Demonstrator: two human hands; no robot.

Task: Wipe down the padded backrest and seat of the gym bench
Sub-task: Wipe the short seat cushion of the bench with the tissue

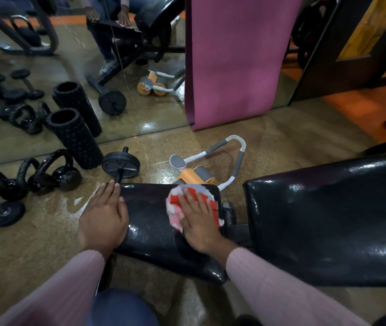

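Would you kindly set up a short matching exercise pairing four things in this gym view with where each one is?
Things:
1. red and white cloth
2. left hand
3. black ribbed foam roller
4. purple yoga mat

Places:
A. upright on the floor by the mirror
B. hanging against the wall
C. under the right hand on the black padded seat
D. on the seat's left edge

Pairs: 1-C, 2-D, 3-A, 4-B

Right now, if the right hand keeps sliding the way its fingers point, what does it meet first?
The right hand lies flat on the red and white cloth, fingers pointing to the seat pad's far edge. Past that edge, the orange and grey ab roller on the floor probably comes first; depth is unclear.
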